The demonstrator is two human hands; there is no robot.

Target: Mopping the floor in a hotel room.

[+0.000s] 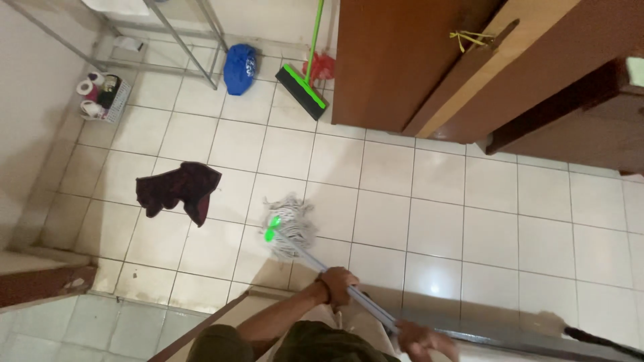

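Observation:
A string mop lies with its pale grey head [291, 221] on the white tiled floor [436, 221], joined by a green collar [272, 232] to a metal handle [365, 303] that slants down to the right. My left hand [337, 284] grips the handle partway up. My right hand [421, 340] holds the handle higher, near the bottom edge of the view. A dark maroon cloth [178, 188] lies crumpled on the tiles left of the mop head, apart from it.
A brown wooden door [463, 74] stands ajar at the upper right. A green-handled floor squeegee [302, 87], a blue bag [239, 68] and a red bag [321, 66] sit at the far wall. A small basket [104, 98] stands by metal rack legs [194, 47]. A raised step [47, 278] is at lower left.

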